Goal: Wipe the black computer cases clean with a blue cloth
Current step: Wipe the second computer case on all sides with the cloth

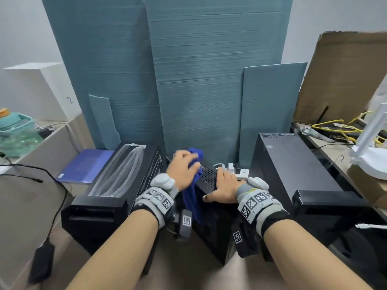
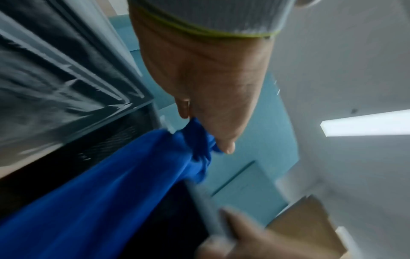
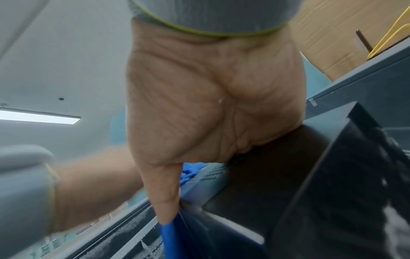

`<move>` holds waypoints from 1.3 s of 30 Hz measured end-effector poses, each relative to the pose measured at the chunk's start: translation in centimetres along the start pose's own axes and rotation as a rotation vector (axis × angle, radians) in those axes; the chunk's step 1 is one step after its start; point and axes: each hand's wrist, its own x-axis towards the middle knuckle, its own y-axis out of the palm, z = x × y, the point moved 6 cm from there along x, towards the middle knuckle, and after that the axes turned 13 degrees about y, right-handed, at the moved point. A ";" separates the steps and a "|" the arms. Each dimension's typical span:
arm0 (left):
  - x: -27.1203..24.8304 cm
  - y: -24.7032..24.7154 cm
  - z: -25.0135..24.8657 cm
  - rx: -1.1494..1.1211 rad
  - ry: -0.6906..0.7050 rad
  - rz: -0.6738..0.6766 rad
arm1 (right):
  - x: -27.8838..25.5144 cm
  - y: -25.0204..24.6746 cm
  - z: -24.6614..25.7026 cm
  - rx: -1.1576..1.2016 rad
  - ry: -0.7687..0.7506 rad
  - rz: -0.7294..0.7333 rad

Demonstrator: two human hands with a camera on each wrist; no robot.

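While the left hand (image 1: 184, 168) bunches the blue cloth (image 1: 193, 185) in a closed grip atop the middle black computer case (image 1: 207, 178), the right hand (image 1: 225, 188) lies flat, fingers straight, pressing that case's top beside it.

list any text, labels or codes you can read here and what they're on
No word or number here reads for certain.
White box: a small handwritten mark, too small to read.
Right computer case: stickers at its far end, print too small.
Wrist bands by the left hand and right hand: square black and white code markers, no words.
Blue cloth: no text.
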 end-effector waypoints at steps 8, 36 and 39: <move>-2.5 3.4 -1.5 0.155 0.308 0.281 | -0.1 0.1 0.0 -0.029 -0.044 0.045; 1.2 0.7 6.2 0.384 -0.279 0.139 | 0.3 0.5 -0.7 0.000 -0.035 0.119; -1.0 0.9 3.6 0.536 -0.208 0.062 | 0.4 0.5 -0.6 -0.008 -0.032 0.114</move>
